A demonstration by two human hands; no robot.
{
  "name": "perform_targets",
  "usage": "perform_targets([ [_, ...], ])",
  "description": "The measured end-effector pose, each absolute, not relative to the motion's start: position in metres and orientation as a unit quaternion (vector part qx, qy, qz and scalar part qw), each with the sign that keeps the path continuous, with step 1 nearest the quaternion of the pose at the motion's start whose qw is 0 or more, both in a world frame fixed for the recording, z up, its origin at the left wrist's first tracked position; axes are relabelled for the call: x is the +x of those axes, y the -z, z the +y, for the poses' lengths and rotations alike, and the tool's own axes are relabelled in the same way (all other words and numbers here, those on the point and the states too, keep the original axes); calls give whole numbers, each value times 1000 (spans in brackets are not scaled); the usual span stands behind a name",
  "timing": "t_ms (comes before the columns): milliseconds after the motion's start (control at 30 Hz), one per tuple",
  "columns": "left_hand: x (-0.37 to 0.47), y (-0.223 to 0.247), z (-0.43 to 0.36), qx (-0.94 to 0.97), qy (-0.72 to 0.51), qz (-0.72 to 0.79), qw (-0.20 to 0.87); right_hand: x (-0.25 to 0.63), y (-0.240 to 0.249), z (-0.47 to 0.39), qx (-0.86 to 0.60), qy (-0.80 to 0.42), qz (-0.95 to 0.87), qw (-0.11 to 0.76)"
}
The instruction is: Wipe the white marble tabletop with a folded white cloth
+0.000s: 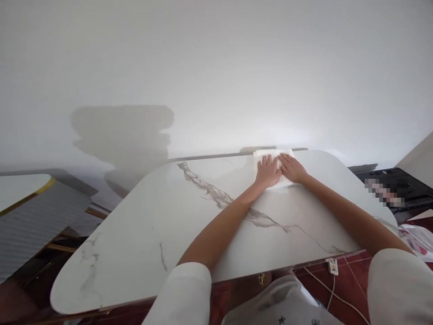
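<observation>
A white cloth (287, 180) lies folded on the white marble-patterned table (135, 234), close to the table's far edge by the wall. My left hand (268, 171) rests flat on the cloth, palm down, fingers spread and pointing at the wall. Beside it my right hand (292, 169) also presses flat on the cloth, its stretched fingers angled to the left. The two hands touch or nearly touch at the thumb side. The cloth under both palms is hidden.
A white wall (216, 67) stands right behind the table. On the left is a gold-edged white tabletop (23, 189). A black appliance (416, 187), partly blurred out, sits at the right near a plastic bag (417, 241). A power strip (333, 266) with a cord hangs below the front edge.
</observation>
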State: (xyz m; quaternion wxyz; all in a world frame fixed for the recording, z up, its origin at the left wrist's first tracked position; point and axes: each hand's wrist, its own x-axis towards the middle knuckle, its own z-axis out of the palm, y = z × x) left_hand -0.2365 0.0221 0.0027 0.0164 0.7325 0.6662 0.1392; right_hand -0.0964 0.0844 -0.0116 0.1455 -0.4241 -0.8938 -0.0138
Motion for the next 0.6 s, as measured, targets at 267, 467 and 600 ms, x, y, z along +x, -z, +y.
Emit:
perform_targets([
  [267, -225, -4, -33, 737, -126, 664, 28, -83, 9, 25, -426, 12, -894, 139],
  [467, -218, -5, -77, 738, -120, 663, 33, -75, 9, -20, -427, 12, -894, 136],
  [600, -212, -6, -104, 736, -96, 670, 28, -69, 9, -48, -408, 24, -901, 145],
])
